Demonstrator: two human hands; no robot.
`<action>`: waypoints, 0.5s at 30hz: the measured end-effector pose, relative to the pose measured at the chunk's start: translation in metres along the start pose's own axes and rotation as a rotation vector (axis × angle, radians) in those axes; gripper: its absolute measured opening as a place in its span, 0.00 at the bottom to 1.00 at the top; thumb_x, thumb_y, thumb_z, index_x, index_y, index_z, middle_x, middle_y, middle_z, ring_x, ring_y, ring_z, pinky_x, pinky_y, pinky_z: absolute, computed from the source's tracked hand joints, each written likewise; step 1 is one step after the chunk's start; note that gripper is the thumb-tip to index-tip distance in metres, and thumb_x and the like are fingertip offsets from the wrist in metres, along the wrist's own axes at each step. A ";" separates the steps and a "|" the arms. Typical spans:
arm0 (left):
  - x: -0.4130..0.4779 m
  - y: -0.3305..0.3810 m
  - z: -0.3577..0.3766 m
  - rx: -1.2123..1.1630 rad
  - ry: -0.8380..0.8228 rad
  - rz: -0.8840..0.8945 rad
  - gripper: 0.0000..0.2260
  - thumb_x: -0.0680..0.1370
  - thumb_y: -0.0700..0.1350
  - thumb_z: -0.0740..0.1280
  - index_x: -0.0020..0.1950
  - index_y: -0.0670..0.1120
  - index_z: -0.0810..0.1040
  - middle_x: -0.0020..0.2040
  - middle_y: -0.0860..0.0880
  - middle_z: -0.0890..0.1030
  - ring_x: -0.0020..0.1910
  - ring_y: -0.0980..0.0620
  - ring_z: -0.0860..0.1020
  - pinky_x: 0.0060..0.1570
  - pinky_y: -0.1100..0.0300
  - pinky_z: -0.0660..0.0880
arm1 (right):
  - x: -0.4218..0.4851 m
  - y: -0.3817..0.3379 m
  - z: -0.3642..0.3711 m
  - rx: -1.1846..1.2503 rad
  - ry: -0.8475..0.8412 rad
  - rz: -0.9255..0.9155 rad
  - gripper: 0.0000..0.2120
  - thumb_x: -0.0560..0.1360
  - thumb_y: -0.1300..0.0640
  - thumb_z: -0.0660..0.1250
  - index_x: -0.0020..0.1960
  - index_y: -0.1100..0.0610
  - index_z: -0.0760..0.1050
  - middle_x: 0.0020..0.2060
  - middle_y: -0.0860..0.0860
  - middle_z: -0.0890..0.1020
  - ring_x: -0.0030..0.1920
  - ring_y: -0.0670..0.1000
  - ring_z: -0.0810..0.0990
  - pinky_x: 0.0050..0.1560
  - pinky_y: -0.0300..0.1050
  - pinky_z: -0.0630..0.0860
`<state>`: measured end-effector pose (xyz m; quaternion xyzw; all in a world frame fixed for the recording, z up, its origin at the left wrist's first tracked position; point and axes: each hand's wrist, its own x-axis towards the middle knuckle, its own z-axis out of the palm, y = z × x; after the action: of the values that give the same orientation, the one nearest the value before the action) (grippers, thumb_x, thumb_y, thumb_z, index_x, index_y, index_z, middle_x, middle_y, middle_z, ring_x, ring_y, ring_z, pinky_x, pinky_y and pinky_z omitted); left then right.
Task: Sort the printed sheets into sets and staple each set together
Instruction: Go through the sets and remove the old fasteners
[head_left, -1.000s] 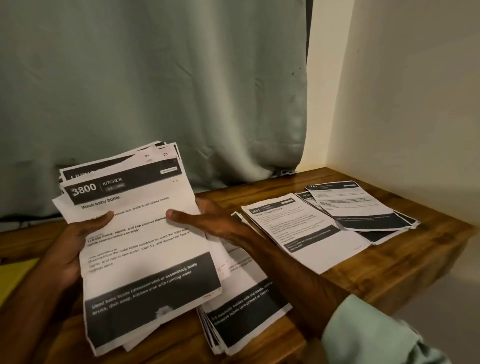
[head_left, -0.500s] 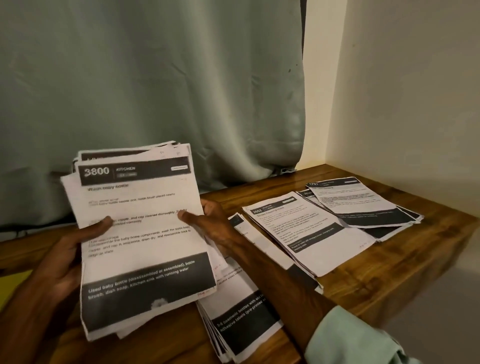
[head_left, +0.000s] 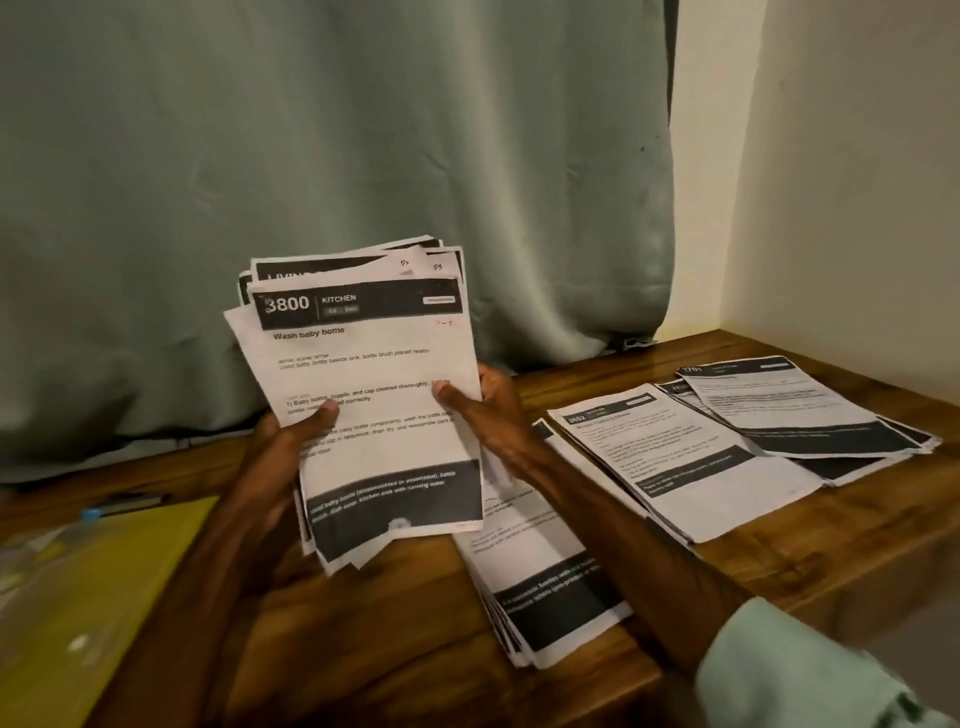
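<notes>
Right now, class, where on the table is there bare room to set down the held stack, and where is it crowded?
Bare table lies between the yellow folder and the near pile, below the held stack. The right side is crowded with the 2652 pile and 1701 pile.

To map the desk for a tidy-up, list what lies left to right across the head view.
From the left: yellow folder → left hand → held stack of sheets → right hand → pile under the right forearm → pile headed 2652 → pile headed 1701.
</notes>
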<state>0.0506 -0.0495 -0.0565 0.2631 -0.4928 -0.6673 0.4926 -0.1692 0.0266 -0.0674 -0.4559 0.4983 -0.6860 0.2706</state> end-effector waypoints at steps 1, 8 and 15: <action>-0.003 0.002 0.002 -0.002 0.001 0.004 0.17 0.77 0.38 0.73 0.65 0.45 0.79 0.60 0.42 0.85 0.60 0.37 0.83 0.62 0.38 0.76 | -0.001 -0.005 0.000 -0.030 -0.016 -0.015 0.17 0.79 0.59 0.71 0.67 0.61 0.77 0.60 0.55 0.84 0.57 0.54 0.85 0.55 0.49 0.83; -0.045 0.024 -0.005 -0.014 0.064 0.072 0.21 0.77 0.40 0.75 0.69 0.43 0.75 0.58 0.42 0.85 0.55 0.39 0.85 0.49 0.43 0.83 | -0.026 -0.022 0.020 -0.061 -0.066 -0.107 0.14 0.80 0.62 0.69 0.65 0.59 0.76 0.55 0.47 0.83 0.48 0.38 0.85 0.46 0.36 0.82; -0.077 0.053 -0.027 0.165 0.191 0.225 0.18 0.78 0.45 0.74 0.66 0.42 0.78 0.46 0.51 0.88 0.43 0.51 0.87 0.36 0.61 0.82 | -0.046 -0.028 0.058 -0.013 -0.109 -0.170 0.13 0.80 0.60 0.69 0.64 0.53 0.74 0.54 0.44 0.83 0.51 0.41 0.86 0.44 0.37 0.82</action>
<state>0.1234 0.0083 -0.0283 0.3083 -0.5232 -0.5371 0.5854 -0.0944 0.0495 -0.0523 -0.5349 0.4468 -0.6774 0.2352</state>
